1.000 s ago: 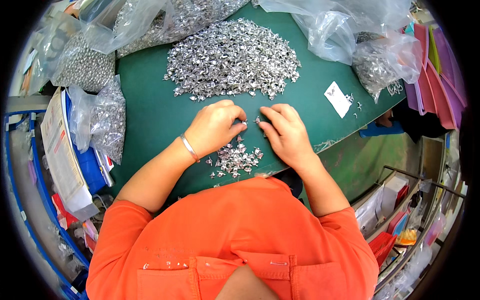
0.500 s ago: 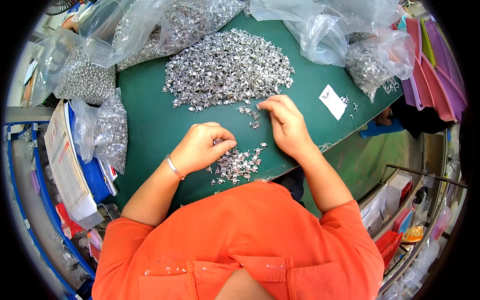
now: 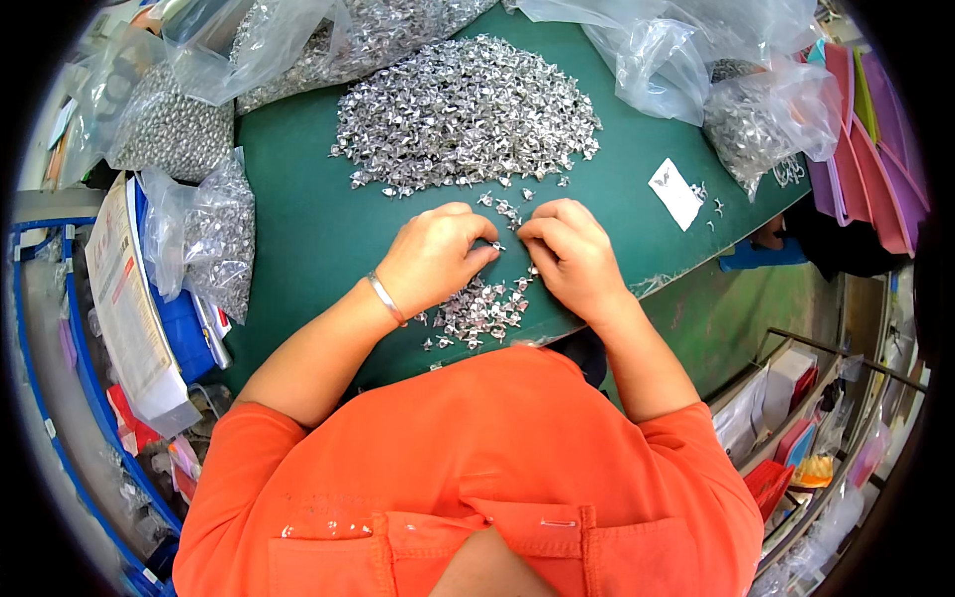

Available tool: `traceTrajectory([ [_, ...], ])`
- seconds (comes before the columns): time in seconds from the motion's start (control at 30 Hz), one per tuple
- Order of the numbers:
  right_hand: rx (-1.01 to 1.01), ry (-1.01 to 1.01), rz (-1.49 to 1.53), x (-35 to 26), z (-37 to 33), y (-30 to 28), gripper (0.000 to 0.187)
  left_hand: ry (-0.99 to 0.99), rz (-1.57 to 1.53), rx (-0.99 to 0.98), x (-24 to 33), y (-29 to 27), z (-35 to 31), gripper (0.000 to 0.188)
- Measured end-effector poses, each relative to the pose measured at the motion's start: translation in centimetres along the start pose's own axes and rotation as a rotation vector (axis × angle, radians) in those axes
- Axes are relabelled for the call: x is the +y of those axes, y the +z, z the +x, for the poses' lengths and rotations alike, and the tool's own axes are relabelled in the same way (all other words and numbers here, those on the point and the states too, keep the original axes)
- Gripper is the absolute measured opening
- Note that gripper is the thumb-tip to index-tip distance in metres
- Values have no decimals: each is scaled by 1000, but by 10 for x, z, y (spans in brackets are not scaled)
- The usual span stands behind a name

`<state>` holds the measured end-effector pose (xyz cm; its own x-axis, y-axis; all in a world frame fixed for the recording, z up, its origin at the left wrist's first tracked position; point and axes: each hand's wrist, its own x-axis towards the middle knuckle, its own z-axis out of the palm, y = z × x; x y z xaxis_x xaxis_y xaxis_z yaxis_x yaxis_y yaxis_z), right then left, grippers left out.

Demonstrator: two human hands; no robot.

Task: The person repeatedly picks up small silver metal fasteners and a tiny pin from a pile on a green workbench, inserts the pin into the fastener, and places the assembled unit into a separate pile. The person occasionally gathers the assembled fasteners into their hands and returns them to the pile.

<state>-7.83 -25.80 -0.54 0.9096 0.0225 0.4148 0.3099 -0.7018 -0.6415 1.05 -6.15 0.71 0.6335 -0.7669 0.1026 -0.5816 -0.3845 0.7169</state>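
Observation:
My left hand (image 3: 435, 257), with a metal bangle at its wrist, pinches a small silver metal part (image 3: 497, 246) between thumb and forefinger. Close to it on the right, my right hand (image 3: 569, 257) has its fingertips pressed together; whatever they hold is too small to make out. Between and beyond the fingertips lie several loose parts (image 3: 505, 210). A small heap of the same pronged parts (image 3: 483, 310) sits below the hands, near the table's front edge. Farther back rises a large pile of these parts (image 3: 463, 114).
Clear plastic bags of metal pieces stand at the left (image 3: 221, 239), back left (image 3: 169, 124) and back right (image 3: 751, 129) of the green table (image 3: 298, 209). A white paper slip (image 3: 675, 195) lies at right. Papers and a blue folder (image 3: 177, 298) stand along the left edge.
My right hand has drawn back from the large pile toward me. My left hand has lifted off the small heap and moved up and right, a part now showing at its fingertips.

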Motion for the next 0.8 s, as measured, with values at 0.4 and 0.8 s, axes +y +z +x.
traceTrajectory([
  [0.4,-22,92,67,-5,-5,-16,13,-65,-51,8,-1,-6,-3,13],
  [0.8,-34,-10,5,-10,4,1,15,-442,-1594,-127,-20,-26,-4,11],
])
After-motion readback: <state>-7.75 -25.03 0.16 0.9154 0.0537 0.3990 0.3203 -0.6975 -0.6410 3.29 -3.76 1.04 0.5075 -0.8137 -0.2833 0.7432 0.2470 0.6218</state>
